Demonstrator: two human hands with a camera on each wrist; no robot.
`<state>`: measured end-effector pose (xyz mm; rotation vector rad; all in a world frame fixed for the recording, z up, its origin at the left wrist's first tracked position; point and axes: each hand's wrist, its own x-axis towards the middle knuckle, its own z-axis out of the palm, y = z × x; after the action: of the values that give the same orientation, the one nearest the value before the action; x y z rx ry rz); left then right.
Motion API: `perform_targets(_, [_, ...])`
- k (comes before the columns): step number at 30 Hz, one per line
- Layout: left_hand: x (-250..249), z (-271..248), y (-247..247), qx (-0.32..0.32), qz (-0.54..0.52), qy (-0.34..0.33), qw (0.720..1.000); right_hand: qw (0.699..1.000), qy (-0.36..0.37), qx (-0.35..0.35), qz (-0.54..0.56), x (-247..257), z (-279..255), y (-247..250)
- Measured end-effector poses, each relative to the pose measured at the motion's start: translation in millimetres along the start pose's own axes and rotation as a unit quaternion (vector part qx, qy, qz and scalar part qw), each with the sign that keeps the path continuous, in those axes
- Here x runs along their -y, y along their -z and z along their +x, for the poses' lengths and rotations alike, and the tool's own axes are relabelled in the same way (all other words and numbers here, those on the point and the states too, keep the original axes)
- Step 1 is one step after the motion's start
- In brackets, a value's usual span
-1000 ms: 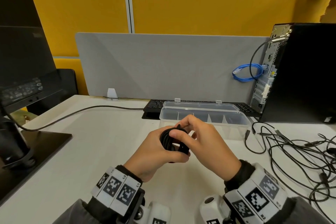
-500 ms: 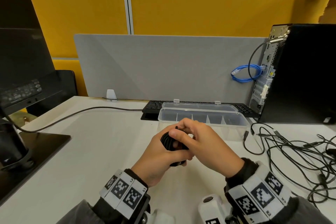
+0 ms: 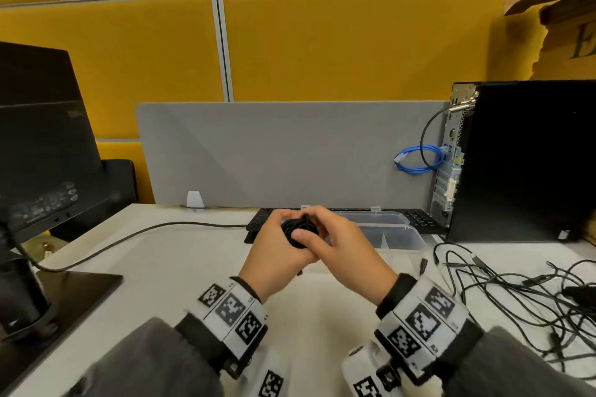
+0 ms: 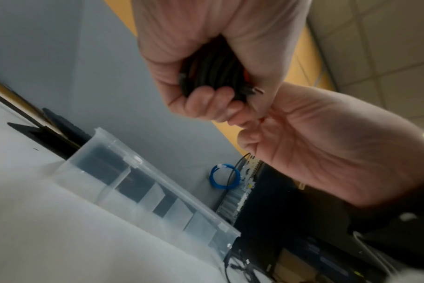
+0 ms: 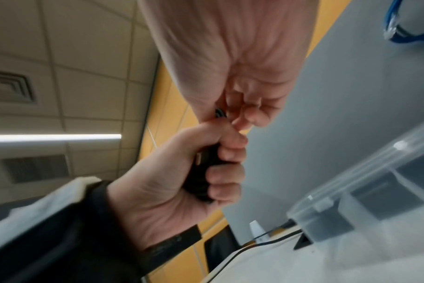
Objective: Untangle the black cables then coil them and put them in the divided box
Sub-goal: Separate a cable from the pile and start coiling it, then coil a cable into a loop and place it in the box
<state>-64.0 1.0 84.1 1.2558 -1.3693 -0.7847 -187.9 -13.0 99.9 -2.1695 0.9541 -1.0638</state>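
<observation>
Left hand (image 3: 274,255) is curled round a small coiled black cable (image 3: 298,229), fingers wrapped over the bundle; the left wrist view shows the loops packed in the palm with a plug end poking out. Right hand (image 3: 342,255) closes against the same coil, thumb pressed on its front and fingertips pinching what looks like the cable's end, though blur makes that uncertain. Both hands are raised above the desk (image 3: 161,267), just in front of the divided box (image 3: 396,237), not touching it. The box stands open, its visible compartments holding nothing. Tangled black cables (image 3: 516,293) lie on the desk right of the box. A keyboard (image 3: 419,219) sits behind the box.
</observation>
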Motion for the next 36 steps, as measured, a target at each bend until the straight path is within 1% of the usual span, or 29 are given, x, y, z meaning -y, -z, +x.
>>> perform_targets(1, [-2, 10, 2, 0.013, 0.008, 0.009, 1.000, 1.000, -0.006, 0.010, -0.011, -2, 12, 1])
perform_targets(3, [-2, 28, 11, 0.074, 0.028, 0.032, 0.996, 0.998, -0.015, 0.031, -0.055, -9, 37, 0])
perform_targets(4, [0, 34, 17, 0.095, 0.037, 0.053, 0.993, 0.997, -0.027, 0.026, -0.074, -14, 50, 0])
perform_targets(5, [5, 40, 24, 0.093, 0.049, 0.079, 0.991, 0.995, -0.045, 0.014, -0.084, -19, 63, -1])
perform_targets(6, [13, 45, 31, 0.070, 0.061, 0.103, 0.990, 0.993, -0.063, -0.003, -0.095, -26, 74, -3])
perform_targets(8, [32, 52, 41, -0.003, 0.105, 0.115, 0.988, 0.986, -0.093, -0.019, -0.138, -40, 95, -8])
perform_targets(9, [42, 55, 44, -0.024, 0.141, 0.109, 0.984, 0.981, -0.107, -0.007, -0.163, -47, 104, -13])
perform_targets(12, [64, 64, 44, -0.017, 0.212, 0.083, 0.974, 0.960, -0.142, 0.071, -0.229, -65, 119, -33])
perform_targets(15, [70, 72, 41, -0.003, 0.266, 0.048, 0.963, 0.923, -0.164, 0.157, -0.312, -77, 123, -55])
perform_targets(17, [73, 76, 41, 0.013, 0.284, 0.034, 0.958, 0.912, -0.163, 0.172, -0.334, -82, 121, -63])
perform_targets(21, [79, 84, 45, 0.036, 0.283, 0.028, 0.958, 0.922, -0.135, 0.120, -0.341, -84, 115, -67])
perform_targets(23, [83, 87, 47, 0.038, 0.274, 0.032, 0.960, 0.914, -0.119, 0.123, -0.368, -82, 114, -67])
perform_targets(26, [84, 88, 47, 0.042, 0.272, 0.032, 0.961, 0.888, -0.114, 0.157, -0.418, -81, 116, -69])
perform_targets(29, [84, 88, 47, 0.050, 0.272, 0.036, 0.960, 0.847, -0.106, 0.197, -0.481, -82, 121, -73])
perform_targets(32, [84, 88, 46, 0.055, 0.260, 0.046, 0.963, 0.825, -0.101, 0.234, -0.504, -82, 124, -75])
perform_targets(33, [84, 88, 46, 0.055, 0.255, 0.049, 0.964, 0.823, -0.108, 0.248, -0.500, -84, 126, -74])
perform_targets(34, [84, 87, 45, 0.054, 0.250, 0.051, 0.965, 0.828, -0.119, 0.258, -0.483, -86, 125, -73])
perform_targets(35, [84, 86, 45, 0.053, 0.246, 0.054, 0.966, 0.848, -0.133, 0.256, -0.444, -87, 124, -69])
perform_targets(36, [84, 85, 45, 0.051, 0.242, 0.057, 0.967, 0.884, -0.147, 0.233, -0.378, -86, 121, -61])
